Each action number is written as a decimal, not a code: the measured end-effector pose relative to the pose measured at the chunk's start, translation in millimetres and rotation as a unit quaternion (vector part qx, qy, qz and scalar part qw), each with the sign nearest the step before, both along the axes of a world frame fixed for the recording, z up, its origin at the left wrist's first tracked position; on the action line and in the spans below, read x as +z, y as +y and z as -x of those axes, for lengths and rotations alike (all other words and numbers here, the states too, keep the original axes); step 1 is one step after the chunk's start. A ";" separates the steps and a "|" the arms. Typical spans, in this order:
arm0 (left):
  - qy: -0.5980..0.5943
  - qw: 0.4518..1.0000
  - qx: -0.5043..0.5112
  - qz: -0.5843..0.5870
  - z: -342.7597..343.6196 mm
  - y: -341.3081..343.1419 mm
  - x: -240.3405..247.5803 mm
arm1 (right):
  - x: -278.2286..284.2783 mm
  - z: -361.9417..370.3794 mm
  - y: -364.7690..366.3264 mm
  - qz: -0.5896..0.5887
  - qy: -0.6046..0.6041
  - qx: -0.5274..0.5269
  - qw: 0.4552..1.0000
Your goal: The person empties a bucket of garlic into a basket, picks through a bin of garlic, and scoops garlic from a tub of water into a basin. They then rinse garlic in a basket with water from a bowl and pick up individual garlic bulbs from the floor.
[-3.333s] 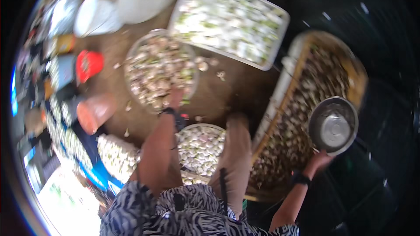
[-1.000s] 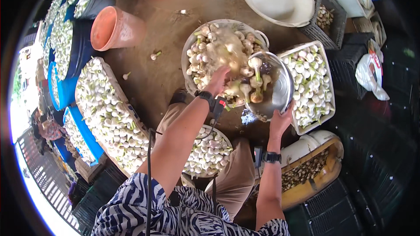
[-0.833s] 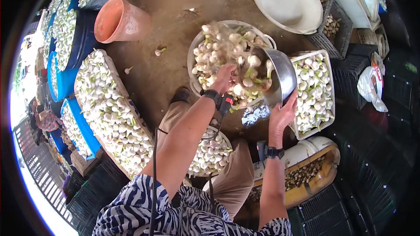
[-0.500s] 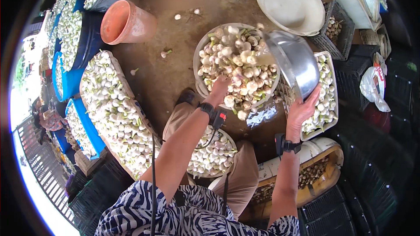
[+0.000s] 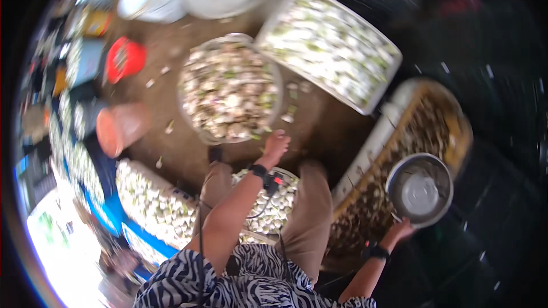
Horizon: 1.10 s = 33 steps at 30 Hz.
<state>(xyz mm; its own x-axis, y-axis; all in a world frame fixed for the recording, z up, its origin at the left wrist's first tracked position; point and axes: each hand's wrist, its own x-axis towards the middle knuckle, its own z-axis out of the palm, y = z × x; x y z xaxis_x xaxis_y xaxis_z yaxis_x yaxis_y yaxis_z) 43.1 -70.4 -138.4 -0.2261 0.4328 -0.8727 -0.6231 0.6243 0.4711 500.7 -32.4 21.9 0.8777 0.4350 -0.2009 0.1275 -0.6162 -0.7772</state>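
Note:
My right hand [image 5: 404, 229] grips the rim of a round metal bowl [image 5: 420, 190], held over a long cut-open trough at my right. The bowl's inside faces me, and no garlic shows in it. My left hand [image 5: 276, 145] is just off the near right edge of a round tub [image 5: 278, 100] heaped with untrimmed garlic bulbs [image 5: 228, 88]. Motion blur smears its fingers, so whether it holds anything is unclear. Between my knees stands a container of cleaned white garlic [image 5: 268, 208].
The trough [image 5: 394, 115] holds brown garlic scraps. A rectangular white tray [image 5: 374, 105] of cleaned garlic lies beyond it. At left are an orange bucket [image 5: 111, 131], a red basin [image 5: 127, 60] and a long heap of white garlic [image 5: 151, 199]. Loose bulbs lie on the floor.
The metal bowl has swung from the tub's right edge down to the right over the trough, in my right hand. My left hand has drawn back from the heap. The view has turned right.

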 end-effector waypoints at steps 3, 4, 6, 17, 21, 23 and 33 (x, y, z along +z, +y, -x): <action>-0.021 0.996 -0.083 0.033 -72.2 19.8 -8.9 | -85.6 -176.8 -74.5 0.066 -0.113 -0.057 0.990; -0.019 0.993 -0.113 0.039 -88.5 18.2 -13.6 | -110.1 -185.7 -87.5 0.424 -0.342 0.122 0.829; -0.013 0.988 -0.138 0.065 -133.1 20.1 -26.2 | -147.5 -224.9 -99.2 0.677 -0.493 0.329 0.436; 0.045 0.949 -0.278 0.142 -151.5 -2.0 -81.5 | -351.4 -145.8 -69.5 0.279 -0.076 0.155 0.945; -0.043 0.958 -0.260 0.117 -184.4 -0.8 -84.8 | -363.5 -209.8 -104.6 0.245 -0.161 0.271 0.917; -0.002 0.961 -0.251 0.116 -147.2 13.8 -73.9 | -348.3 -138.7 -95.1 0.094 -0.031 0.237 0.966; -0.075 0.979 -0.187 0.032 -206.3 75.8 11.7 | -129.7 -105.5 -86.2 -0.078 0.276 -0.225 0.931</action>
